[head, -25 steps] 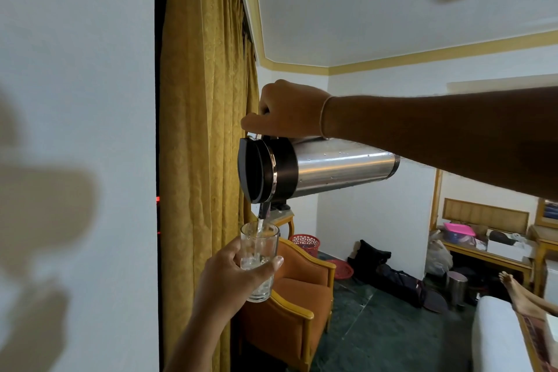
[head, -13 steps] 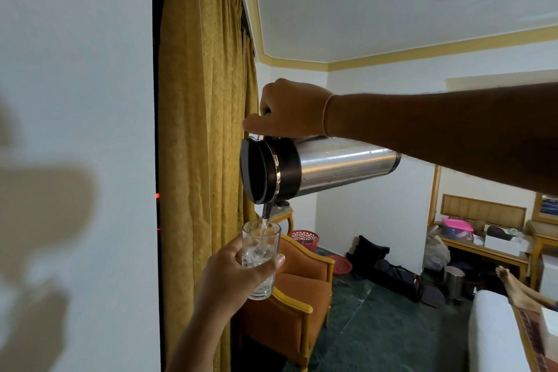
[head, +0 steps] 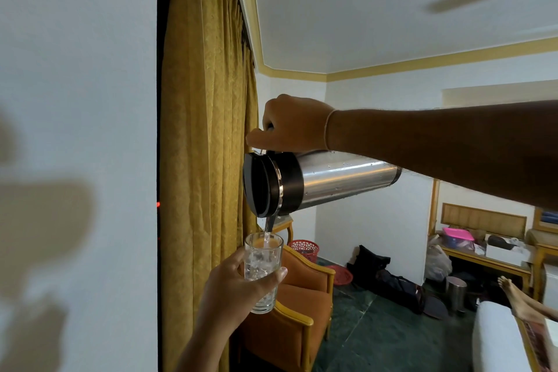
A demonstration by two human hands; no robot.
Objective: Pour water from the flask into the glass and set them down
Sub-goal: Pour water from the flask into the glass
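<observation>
A steel flask point(head: 338, 184) with a black lid is held on its side in the air, spout pointing down. My right hand point(head: 297, 125) grips its handle from above, thumb on the lid lever. A thin stream of water runs from the spout into a clear glass point(head: 263, 269) directly below. My left hand point(head: 238, 284) is wrapped around the glass and holds it upright. The glass looks more than half full, though the bubbling water blurs the level.
A gold curtain point(head: 208, 160) and a white wall point(head: 75, 130) stand close on the left. Below the glass is an orange armchair point(head: 302, 305). Red baskets point(head: 305, 248), black bags point(head: 389, 281), a cluttered wooden bench point(head: 483, 260) and a bed corner point(head: 498, 338) with someone's foot lie to the right.
Water keeps flowing and the level in the glass has risen. Both hands hold nearly the same pose; the view has shifted slightly.
</observation>
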